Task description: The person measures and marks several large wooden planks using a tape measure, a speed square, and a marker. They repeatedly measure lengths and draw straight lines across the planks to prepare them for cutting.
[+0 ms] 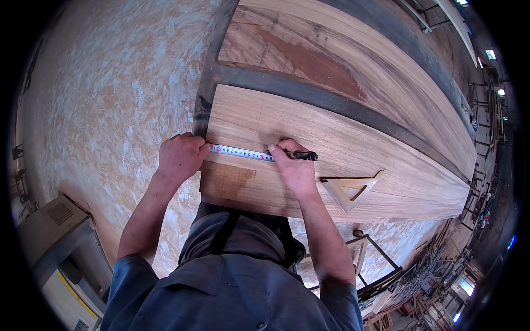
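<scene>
A pale wooden board (287,129) lies flat in front of me. Across its left part stretches the white blade of a tape measure (240,152), running between my two hands. At the board's left edge my left hand (181,157) is closed on one end of the tape; whether the case is inside the fist is hidden. My right hand (294,168) rests on the board, its fingers closed around a black marker pen (302,156). The other visible end of the blade meets this hand's fingertips. Right of it, a triangular set square (353,190) lies on the board.
Beyond a dark strip of bench (298,85) lies a second, darker-grained board (331,49). A grey machine or cabinet (61,231) stands at the lower left. A metal frame (375,259) and stacked scrap are at the lower right. The floor (121,94) is streaked with white.
</scene>
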Available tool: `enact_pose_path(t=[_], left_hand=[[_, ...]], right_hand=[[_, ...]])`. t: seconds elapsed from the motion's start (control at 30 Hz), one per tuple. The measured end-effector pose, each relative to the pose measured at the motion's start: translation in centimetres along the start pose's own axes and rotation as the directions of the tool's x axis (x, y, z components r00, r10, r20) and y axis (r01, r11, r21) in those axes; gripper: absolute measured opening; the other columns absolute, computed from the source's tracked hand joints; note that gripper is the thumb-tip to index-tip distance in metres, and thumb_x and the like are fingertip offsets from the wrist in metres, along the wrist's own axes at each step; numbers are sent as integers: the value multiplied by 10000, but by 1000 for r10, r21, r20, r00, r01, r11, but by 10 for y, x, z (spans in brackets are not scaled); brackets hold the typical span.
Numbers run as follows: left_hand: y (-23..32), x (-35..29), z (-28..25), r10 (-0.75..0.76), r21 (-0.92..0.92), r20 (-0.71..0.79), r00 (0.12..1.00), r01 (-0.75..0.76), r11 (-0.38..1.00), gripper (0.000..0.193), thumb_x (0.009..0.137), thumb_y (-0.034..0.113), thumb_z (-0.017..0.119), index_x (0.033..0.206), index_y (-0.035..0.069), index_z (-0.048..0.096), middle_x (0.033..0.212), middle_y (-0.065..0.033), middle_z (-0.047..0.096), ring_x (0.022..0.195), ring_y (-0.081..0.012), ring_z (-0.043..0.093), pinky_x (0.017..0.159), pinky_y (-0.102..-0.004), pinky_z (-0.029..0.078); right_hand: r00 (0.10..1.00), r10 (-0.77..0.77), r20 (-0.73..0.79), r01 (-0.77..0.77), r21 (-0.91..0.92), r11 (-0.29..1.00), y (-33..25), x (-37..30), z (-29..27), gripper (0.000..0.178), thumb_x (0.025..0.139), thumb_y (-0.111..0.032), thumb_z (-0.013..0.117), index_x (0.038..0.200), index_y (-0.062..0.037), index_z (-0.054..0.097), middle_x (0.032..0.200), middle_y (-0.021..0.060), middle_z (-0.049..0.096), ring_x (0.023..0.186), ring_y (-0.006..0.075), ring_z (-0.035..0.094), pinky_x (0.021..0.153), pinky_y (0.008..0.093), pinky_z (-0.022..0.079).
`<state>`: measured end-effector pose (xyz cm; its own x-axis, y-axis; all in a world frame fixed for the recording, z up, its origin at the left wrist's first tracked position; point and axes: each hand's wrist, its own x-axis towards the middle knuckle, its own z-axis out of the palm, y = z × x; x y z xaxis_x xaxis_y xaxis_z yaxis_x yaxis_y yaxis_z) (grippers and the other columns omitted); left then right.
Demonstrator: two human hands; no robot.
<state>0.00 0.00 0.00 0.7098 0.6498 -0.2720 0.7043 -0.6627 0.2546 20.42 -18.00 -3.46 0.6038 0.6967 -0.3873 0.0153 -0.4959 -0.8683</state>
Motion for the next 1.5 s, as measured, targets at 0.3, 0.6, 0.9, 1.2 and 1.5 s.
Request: enact_pose_path(t=[0.3,0.6,0.9,1.2,1.5], left_hand=[[2,1,0,-6,3,16,1000,6,1000,295,907,319,666,741,76,674,768,-108,664,750,-318,682,658,-458,549],[2,0,0,4,4,-7,1000,-4,1000,296,906,317,669,736,74,669,749,-106,651,745,-318,676,645,-465,542],[1,0,-2,-13,27,22,1000,12,1000,303,908,344,663,761,80,678,796,-116,681,763,-328,698,686,-461,568],[-6,5,-14,145,24,-5,989,-144,989,256,866,325,658,698,133,652,743,-81,660,742,-306,687,619,-449,562],[-14,152,-71,88,-184,-8,996,-88,979,274,920,371,627,845,129,729,901,-118,702,865,-347,684,747,-478,553]], right_hand=[[1000,19,-4,-19,2,1000,-4,0,-2,197,900,-167,766,843,3,685,731,-1,617,698,73,520,635,259,444],[1000,6,0,-6,-8,1000,-4,0,-2,214,902,-185,761,844,6,683,730,6,618,698,76,523,635,262,447],[999,43,4,-43,13,999,0,1,-1,260,888,-248,761,868,4,700,815,122,660,741,196,626,707,335,510],[995,96,-28,-79,366,927,-20,-2,-19,133,958,-121,680,966,12,673,867,47,688,829,116,644,789,278,515],[932,-76,-354,261,510,820,-67,45,-75,172,1003,-158,613,950,5,628,876,92,665,802,173,653,808,362,580]])
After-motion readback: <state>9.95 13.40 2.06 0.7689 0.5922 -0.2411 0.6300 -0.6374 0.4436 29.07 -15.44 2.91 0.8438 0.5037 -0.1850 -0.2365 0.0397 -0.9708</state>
